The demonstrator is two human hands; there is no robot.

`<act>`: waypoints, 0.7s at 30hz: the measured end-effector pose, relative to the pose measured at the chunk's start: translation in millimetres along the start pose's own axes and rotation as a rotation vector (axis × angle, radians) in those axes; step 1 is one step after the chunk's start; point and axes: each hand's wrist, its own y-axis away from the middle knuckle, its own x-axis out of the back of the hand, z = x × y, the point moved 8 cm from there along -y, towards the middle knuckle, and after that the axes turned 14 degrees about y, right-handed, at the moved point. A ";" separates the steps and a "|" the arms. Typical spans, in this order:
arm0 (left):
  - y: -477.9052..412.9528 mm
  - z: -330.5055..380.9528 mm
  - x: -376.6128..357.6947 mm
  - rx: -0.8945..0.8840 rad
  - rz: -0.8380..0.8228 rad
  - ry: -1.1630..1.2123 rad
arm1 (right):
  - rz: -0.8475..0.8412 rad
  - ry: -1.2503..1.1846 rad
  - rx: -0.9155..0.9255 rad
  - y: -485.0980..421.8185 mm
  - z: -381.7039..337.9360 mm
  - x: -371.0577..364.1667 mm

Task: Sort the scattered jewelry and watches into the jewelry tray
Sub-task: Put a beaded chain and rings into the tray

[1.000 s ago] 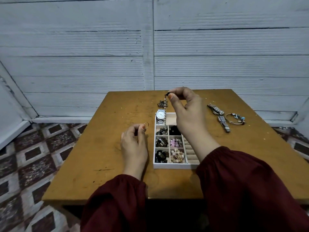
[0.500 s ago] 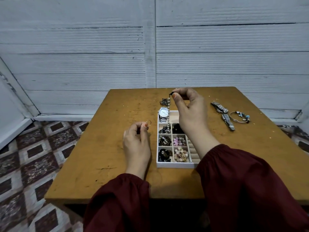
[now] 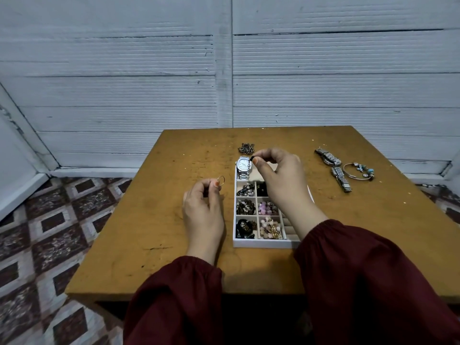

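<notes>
Jewelry tray (image 3: 263, 244) under right hand (image 3: 281, 181) (dark bit (image 3: 251, 159)), beside left hand (image 3: 202, 207) (ring (image 3: 220, 180))

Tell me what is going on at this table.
A person is sorting jewelry at a wooden table. The left hand pinches a thin ring beside the tray. The right hand pinches a small dark piece over the tray's far end, where a silver watch lies. A chain heap, metal watches and a beaded bracelet lie outside it.

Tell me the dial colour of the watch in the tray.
White dial on the silver watch; head view.
</notes>
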 end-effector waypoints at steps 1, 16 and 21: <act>0.1 0.5 -0.3 0.000 -0.002 0.000 | -0.016 0.033 -0.007 -0.1 0.9 -0.6; -0.6 -2.5 -0.9 0.028 -0.006 0.020 | -0.134 0.304 -0.032 -8.5 0.3 -16.8; -1.2 -4.3 -0.7 0.022 -0.002 0.031 | -0.124 0.293 -0.044 -14.8 0.3 -18.8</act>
